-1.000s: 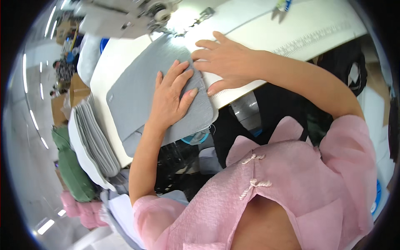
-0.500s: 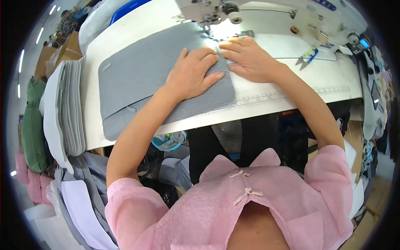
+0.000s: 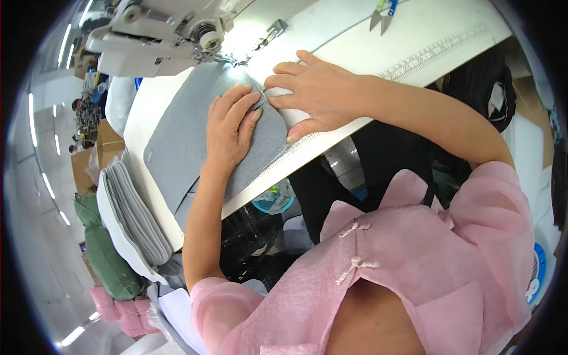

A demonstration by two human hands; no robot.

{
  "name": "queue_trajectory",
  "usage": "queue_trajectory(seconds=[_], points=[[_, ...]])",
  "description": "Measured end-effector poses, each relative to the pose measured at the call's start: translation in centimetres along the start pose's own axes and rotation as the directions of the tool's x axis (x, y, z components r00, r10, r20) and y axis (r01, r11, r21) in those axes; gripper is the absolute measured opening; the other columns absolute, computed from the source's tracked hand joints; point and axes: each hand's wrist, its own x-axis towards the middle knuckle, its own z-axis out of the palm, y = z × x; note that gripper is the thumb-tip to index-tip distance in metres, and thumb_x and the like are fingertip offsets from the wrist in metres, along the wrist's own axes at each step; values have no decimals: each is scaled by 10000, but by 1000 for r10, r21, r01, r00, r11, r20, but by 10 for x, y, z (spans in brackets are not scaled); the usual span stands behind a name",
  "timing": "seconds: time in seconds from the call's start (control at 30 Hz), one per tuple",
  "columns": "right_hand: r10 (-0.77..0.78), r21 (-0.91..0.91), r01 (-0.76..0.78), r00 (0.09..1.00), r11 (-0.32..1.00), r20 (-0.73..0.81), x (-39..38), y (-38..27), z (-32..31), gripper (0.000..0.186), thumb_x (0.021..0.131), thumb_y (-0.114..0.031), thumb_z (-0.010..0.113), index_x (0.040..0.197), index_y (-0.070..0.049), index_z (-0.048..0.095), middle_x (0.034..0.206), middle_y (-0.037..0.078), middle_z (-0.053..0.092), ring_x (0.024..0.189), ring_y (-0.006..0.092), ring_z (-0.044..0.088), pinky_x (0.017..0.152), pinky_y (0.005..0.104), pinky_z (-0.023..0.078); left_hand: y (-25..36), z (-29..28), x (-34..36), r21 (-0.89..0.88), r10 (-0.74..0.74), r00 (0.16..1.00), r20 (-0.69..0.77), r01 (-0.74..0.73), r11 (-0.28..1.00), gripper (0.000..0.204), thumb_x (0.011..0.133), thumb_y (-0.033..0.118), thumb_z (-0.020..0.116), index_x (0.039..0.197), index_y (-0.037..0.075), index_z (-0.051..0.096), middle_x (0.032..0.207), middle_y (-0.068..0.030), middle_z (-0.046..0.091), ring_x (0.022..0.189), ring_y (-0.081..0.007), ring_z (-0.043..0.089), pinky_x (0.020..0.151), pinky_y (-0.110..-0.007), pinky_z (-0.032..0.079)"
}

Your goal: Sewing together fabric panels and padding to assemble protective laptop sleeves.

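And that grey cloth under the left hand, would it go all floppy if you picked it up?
Probably a bit floppy: the grey cloth looks like thin, soft fabric. Pushed, it would likely slide, since the white table under it looks smooth. It seems unlikely to roll, because it lies wide and flat.

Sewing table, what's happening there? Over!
Left hand on gray fabric; right hand at its right edge. Fabric's far end at sewing machine. Scissors apart, not in the way.

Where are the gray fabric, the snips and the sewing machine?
Gray fabric (image 3: 182,127): head view, on its upper face.
Snips (image 3: 386,22): head view, on one blade.
Sewing machine (image 3: 145,44): head view, on its white housing.
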Motion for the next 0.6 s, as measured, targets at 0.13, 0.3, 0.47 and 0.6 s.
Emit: queue_trajectory(seconds=[0.13,0.3,0.47,0.6], points=[[27,25,-28,999,999,45,1,-4,0,569,742,-542,481,1051,-66,528,1148,108,424,1135,255,339,908,456,275,2,-6,-1,-8,38,999,31,-37,999,199,718,54,587,916,68,602,999,-91,560,922,-250,521,790,-333,393],[30,3,-30,995,1000,93,2,-7,-1,563,733,-525,512,1068,-72,523,1173,104,414,1148,250,329,912,458,280,10,-11,-2,-2,-52,992,116,53,999,190,734,38,569,919,68,601,973,-74,572,939,-244,527,796,-338,390],[-16,-118,18,1000,993,17,4,-1,-2,532,760,-547,471,1041,-105,557,1192,69,443,1132,226,368,873,440,318,12,0,-9,33,-110,994,14,110,993,173,751,45,551,915,76,598,961,-72,574,989,-235,518,839,-367,363],[-85,-137,94,994,986,75,11,1,-11,514,754,-526,494,1024,-93,558,1208,58,435,1136,232,365,872,432,315,10,0,-8,8,-75,997,-15,75,997,160,773,13,528,916,45,593,985,-97,570,990,-271,519,814,-327,410]])
